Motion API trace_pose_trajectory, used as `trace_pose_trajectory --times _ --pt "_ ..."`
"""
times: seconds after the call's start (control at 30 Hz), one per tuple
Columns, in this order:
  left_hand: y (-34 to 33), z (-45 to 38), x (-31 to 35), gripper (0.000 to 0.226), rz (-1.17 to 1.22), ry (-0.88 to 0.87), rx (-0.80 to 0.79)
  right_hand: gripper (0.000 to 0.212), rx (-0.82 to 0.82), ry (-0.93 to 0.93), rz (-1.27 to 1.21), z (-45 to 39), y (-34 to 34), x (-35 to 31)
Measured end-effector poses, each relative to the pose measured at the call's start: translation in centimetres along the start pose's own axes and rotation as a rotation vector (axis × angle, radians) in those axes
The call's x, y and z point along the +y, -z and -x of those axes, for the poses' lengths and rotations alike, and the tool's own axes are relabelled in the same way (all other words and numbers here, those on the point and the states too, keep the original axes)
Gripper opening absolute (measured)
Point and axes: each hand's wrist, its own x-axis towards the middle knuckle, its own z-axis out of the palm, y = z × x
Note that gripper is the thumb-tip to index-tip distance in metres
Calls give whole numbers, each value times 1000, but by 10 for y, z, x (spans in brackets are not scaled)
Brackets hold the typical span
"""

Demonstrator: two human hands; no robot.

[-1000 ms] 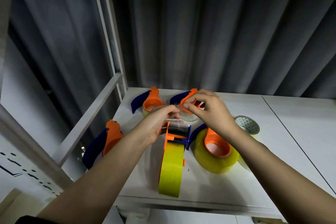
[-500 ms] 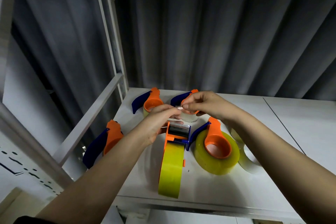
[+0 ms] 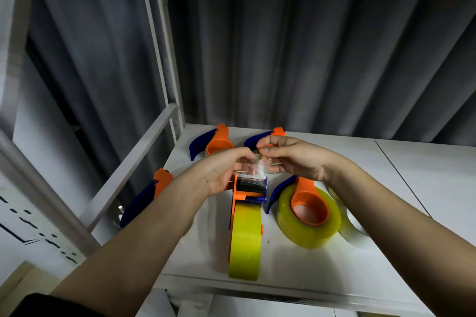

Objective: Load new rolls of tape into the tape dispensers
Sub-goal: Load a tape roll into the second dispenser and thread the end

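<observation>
An orange and blue tape dispenser [image 3: 249, 189] stands on edge on the white shelf [image 3: 296, 265], loaded with a yellow tape roll [image 3: 245, 239]. A clear strip of tape [image 3: 258, 171] rises from its toothed blade. My left hand [image 3: 219, 175] holds the dispenser's head from the left, fingers curled by the tape end. My right hand [image 3: 291, 158] pinches the clear strip just above the blade. A second dispenser with a yellow roll [image 3: 307, 215] lies flat to the right.
Two more dispensers [image 3: 213, 141] [image 3: 268, 135] lie at the back of the shelf, another [image 3: 146, 197] at its left edge. A loose clear roll [image 3: 353, 226] lies behind my right forearm. A white upright [image 3: 164, 59] and slanted rail [image 3: 128, 170] border the left side.
My right hand has drawn back and lower, toward the blade, and now pinches the clear tape end. My right forearm has swung over the loose roll. The left hand stays on the dispenser.
</observation>
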Motion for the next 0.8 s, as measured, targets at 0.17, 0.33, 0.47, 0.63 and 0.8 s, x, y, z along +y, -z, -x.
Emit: trace_pose_trajectory --times 0.17,0.33,0.47,0.63,0.8 --pt "-1 0 3 15 11 52 -50 12 6 47 13 -2 -1 3" --pt "-4 2 4 27 31 83 -51 10 69 95 131 -2 -4 11" --pt "-7 5 5 23 76 60 -49 23 195 269 383 7 -17 8" --pt "-9 4 6 18 100 82 -60 21 479 584 814 18 -16 12" --pt "-10 5 7 22 46 81 -69 24 507 873 1251 23 -14 15"
